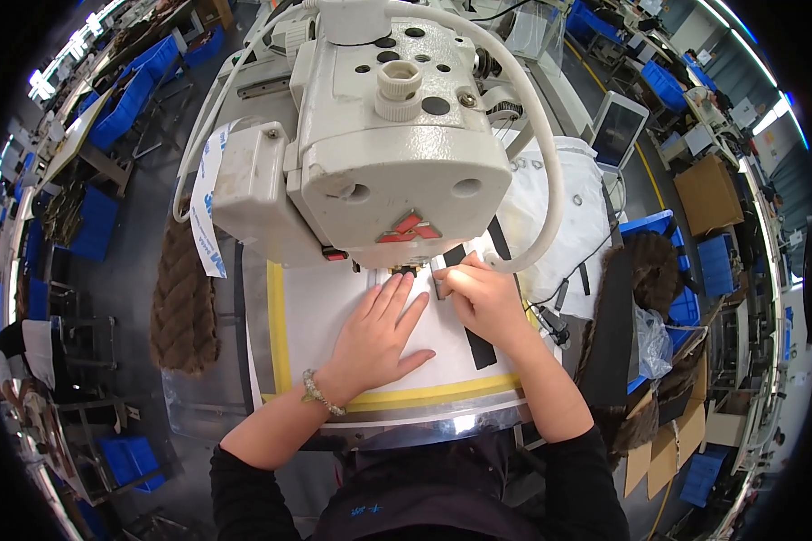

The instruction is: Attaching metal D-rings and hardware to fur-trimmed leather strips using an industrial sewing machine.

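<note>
My left hand [379,334] lies flat on a white sheet [406,383], fingers stretched toward the underside of a large white industrial sewing machine head [406,171]. Its fingertips reach a small dark piece below the machine; the needle area is hidden. To the right, my right hand [484,305] is closed, with thumb and fingers pinched by a narrow pale grey strip [438,278]. Whether the strip is gripped or only touched, I cannot make out. A black strip [481,350] runs over the sheet under my right hand.
Yellow tape [433,393] borders the sheet. Brown fur [183,302] lies at the left of the table. On the right are a white cloth [564,234], a tablet-like screen [618,131], and a blue crate [681,270] with fur. A white hose [546,153] curves beside the machine head.
</note>
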Available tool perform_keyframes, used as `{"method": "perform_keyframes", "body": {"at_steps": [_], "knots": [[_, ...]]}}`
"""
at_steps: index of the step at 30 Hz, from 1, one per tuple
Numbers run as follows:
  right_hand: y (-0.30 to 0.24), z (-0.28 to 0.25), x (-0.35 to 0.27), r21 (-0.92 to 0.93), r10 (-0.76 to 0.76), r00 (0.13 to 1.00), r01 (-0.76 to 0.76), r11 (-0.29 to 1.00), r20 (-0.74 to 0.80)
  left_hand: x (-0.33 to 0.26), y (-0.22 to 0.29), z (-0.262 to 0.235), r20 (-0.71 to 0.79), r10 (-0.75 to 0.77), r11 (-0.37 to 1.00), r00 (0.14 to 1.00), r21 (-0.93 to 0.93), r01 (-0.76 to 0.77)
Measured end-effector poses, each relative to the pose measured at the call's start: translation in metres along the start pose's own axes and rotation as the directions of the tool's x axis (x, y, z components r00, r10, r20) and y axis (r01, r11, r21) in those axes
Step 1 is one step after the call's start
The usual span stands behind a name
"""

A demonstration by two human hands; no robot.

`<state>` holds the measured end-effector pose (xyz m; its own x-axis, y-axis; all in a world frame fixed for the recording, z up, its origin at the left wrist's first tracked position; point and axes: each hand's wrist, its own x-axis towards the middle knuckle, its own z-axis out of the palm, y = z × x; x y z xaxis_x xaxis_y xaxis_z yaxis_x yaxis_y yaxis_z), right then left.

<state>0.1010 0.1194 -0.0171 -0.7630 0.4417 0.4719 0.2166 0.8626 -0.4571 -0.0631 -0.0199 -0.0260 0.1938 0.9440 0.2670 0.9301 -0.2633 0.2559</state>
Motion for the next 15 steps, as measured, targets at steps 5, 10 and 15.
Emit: {"method": "perform_keyframes", "body": {"at_steps": [5,10,15], "knots": [[-0.0011,0.0033,0.0032,0.001,-0.017,1.000,0.017,1.000,-0.014,-0.0023,-0.0020,-0.0022,-0.002,0.003,1.000,1.000,0.005,-0.003],[0.0024,0.0029,0.0000,-0.004,-0.017,1.000,0.017,1.000,-0.023,-0.0005,-0.0007,0.0003,0.005,0.008,1.000,1.000,0.003,-0.008],[-0.0024,0.0003,0.0017,-0.008,0.006,1.000,-0.006,1.000,0.007,-0.0019,-0.0006,0.0001,0.031,-0.022,0.999,0.999,-0.039,0.023]]}}
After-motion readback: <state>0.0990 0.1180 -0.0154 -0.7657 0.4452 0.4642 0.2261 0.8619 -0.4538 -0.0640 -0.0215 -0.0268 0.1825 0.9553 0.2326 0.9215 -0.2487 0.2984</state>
